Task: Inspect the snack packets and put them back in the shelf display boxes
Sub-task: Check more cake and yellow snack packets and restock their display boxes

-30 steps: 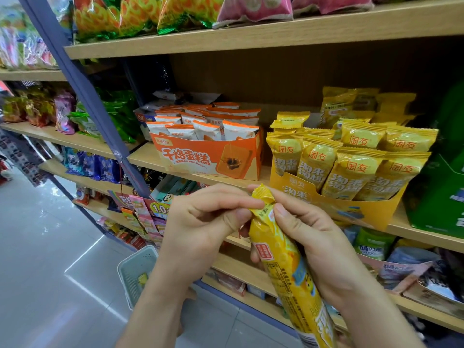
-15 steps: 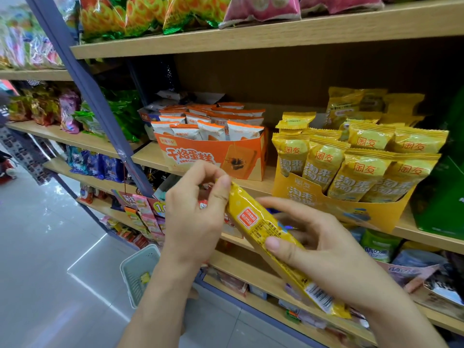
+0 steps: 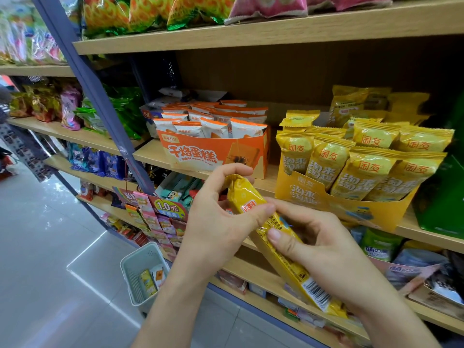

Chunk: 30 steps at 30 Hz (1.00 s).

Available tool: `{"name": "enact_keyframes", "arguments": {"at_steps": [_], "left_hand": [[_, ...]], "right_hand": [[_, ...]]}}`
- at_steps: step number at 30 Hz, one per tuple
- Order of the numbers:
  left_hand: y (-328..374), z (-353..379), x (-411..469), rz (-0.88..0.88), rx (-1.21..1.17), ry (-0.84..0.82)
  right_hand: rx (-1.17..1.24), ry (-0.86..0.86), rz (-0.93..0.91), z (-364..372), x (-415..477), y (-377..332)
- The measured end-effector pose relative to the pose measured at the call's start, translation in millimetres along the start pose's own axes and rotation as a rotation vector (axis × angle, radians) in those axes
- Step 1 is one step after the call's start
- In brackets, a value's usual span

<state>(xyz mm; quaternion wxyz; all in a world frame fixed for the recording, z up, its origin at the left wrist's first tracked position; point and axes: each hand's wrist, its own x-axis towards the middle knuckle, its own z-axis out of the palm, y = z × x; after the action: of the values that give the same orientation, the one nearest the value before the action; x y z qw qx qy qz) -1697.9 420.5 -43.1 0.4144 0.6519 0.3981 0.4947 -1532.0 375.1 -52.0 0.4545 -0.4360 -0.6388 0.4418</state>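
1 yellow snack packet (image 3: 243, 195) lies slanted between your hands, in front of the shelf (image 3: 271, 183) and below the yellow display box (image 3: 351, 209). Your left hand (image 3: 218, 222) pinches its top end; your right hand (image 3: 326, 249) has its fingers (image 3: 283, 243) curled round the middle. You look mid-inspection. The next move probably calls for lifting it up and right, then slotting it upright among the matching packets.

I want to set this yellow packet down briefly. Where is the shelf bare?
The shelf is bare left of the orange display box, by the blue upright, and in a narrow strip between that box and the yellow display box. Both boxes are packed full.
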Motion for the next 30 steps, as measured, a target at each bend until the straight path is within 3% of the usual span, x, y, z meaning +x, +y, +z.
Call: {"name": "enact_keyframes", "arguments": {"at_steps": [7,14,19,30], "left_hand": [[11,0,-4,0.109,-0.027,0.125],[7,5,-5,0.087,-0.045,0.280],[5,0,-3,0.040,-0.091,0.408],[-2,5,-10,0.116,0.187,0.151]], "right_hand": [[0.066,-0.027,-0.037,-1,1,-3],[0.014,-0.134,0.004,-9,-2,-2],[-0.029,-0.112,0.044,-15,-6,1],[0.115,0.033,0.052,-3,-8,0]]}}
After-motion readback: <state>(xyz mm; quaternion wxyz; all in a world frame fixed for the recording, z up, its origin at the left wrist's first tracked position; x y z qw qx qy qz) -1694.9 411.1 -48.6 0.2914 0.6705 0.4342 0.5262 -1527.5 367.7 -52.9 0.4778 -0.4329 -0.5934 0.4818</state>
